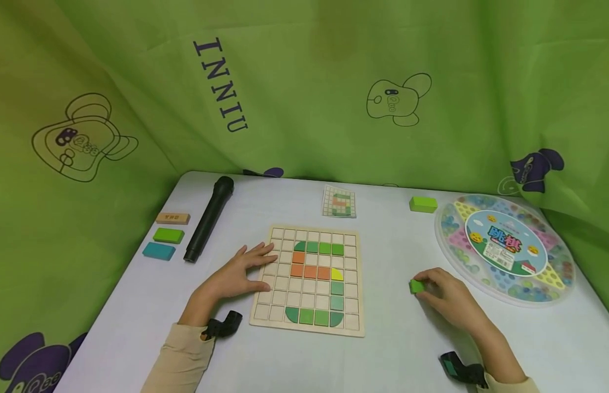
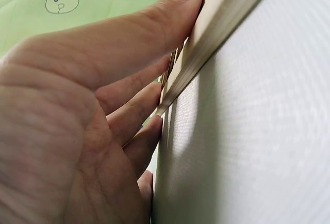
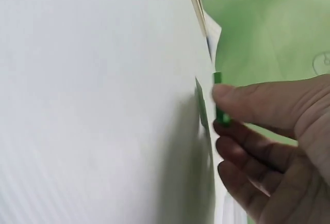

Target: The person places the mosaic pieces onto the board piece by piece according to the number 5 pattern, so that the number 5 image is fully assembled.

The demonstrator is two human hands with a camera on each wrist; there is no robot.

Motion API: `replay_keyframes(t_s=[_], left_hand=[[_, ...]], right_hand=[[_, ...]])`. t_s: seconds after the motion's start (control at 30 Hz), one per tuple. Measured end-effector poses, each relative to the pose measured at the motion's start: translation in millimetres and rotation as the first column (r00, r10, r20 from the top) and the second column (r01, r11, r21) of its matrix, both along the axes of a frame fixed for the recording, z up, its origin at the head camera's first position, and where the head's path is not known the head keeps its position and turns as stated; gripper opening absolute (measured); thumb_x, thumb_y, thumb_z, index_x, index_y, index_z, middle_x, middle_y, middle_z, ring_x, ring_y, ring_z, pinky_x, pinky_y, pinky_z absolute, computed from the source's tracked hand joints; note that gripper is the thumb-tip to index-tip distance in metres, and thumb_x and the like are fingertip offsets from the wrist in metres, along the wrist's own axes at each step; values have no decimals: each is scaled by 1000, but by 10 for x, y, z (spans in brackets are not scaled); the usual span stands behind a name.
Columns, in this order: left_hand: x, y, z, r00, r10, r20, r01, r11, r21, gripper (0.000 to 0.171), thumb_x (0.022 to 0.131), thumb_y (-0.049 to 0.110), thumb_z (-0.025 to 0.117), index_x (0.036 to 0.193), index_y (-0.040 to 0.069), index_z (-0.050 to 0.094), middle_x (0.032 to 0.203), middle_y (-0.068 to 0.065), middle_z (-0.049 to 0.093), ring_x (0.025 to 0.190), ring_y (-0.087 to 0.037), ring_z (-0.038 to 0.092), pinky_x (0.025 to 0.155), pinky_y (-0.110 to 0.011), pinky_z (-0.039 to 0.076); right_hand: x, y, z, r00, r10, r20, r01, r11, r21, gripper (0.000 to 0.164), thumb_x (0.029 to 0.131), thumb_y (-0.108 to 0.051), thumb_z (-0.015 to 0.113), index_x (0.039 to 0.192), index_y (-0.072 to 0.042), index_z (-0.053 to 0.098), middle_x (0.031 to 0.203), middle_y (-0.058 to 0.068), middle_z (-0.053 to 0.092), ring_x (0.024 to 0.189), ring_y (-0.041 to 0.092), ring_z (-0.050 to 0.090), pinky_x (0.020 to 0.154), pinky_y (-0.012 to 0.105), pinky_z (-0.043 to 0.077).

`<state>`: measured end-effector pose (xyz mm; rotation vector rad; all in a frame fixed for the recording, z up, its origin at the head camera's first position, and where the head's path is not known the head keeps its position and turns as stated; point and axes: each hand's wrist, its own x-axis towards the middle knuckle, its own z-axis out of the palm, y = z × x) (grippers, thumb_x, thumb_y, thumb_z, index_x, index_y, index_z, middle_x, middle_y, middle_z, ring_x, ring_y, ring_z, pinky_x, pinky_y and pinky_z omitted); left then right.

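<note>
My left hand (image 1: pixel 235 275) lies with spread fingers on the left edge of the square wooden grid board (image 1: pixel 277 297). Its thumb (image 2: pixel 175 7) touches the board's rim in the left wrist view. Orange, green and yellow tiles, some with rounded corners, form a figure on the grid. Right of the board, my right hand (image 1: pixel 447 300) pinches a small green tile (image 1: pixel 416 286) between thumb and fingers. The same hand (image 3: pixel 268 131) and tile (image 3: pixel 218 97) show in the right wrist view, where another green shape (image 3: pixel 201 102) appears on the table.
Behind the board lies a small pattern card (image 1: pixel 340 202). A black microphone-like stick (image 1: pixel 209 218) and wooden, green and blue blocks (image 1: pixel 159 251) lie at left. Back right are a green block (image 1: pixel 423 204) and a round game box (image 1: pixel 506 248). Green cloth (image 1: pixel 304 98) hangs behind the table.
</note>
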<state>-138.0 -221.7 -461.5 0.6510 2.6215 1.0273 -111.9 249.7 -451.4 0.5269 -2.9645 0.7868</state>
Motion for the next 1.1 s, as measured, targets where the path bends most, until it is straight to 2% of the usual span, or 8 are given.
replay_keyframes(t_s=[0.13, 0.23, 0.4, 0.53, 0.73, 1.1], left_hand=[[-11, 5, 6, 1000, -11, -21, 11, 1000, -2, 73, 74, 37, 78, 137, 10, 51, 153, -7, 33, 145, -30, 21, 118, -54, 3], [-17, 9, 7, 1000, -14, -21, 14, 1000, 0, 73, 75, 36, 78, 137, 10, 51, 153, -7, 32, 145, -30, 21, 118, -54, 3], [-20, 11, -3, 1000, -16, -8, 16, 1000, -10, 73, 75, 35, 78, 138, 10, 50, 154, -5, 31, 145, -28, 20, 119, -52, 1], [-18, 12, -1, 1000, -14, -11, 14, 1000, -9, 72, 75, 34, 79, 137, 10, 51, 154, -5, 32, 145, -28, 21, 119, -53, 2], [-18, 14, -14, 1000, -13, -20, 12, 1000, -7, 73, 74, 36, 79, 137, 11, 52, 153, -4, 33, 145, -28, 21, 119, -53, 3], [-22, -2, -41, 999, -12, -48, 11, 1000, -23, 71, 74, 36, 79, 136, 11, 53, 152, -5, 35, 144, -29, 23, 118, -56, 6]], right_hand=[[72, -164, 45, 999, 0, -35, -2, 998, -55, 28, 79, -13, 76, 105, -14, 67, 102, -5, 64, 91, 12, 60, 76, 26, 52], [127, -340, 60, 997, 31, -64, -38, 993, -112, 29, 77, -13, 78, 104, -15, 68, 101, -7, 64, 89, 11, 61, 76, 27, 53], [210, -671, 38, 993, 94, -78, -109, 970, -216, 31, 75, -13, 79, 103, -17, 68, 100, -11, 63, 89, 8, 61, 77, 24, 53], [249, -947, 24, 984, 155, -89, -173, 949, -263, 31, 74, -13, 80, 103, -17, 68, 100, -12, 63, 90, 5, 60, 79, 25, 53], [280, -1329, 39, 973, 227, -35, -228, 938, -261, 27, 77, -16, 78, 102, -16, 68, 101, -11, 63, 94, 5, 58, 82, 27, 54], [307, -1998, 28, 975, 200, 95, -174, 957, -234, 20, 79, -17, 76, 98, -14, 70, 97, -6, 62, 91, 10, 54, 78, 26, 48]])
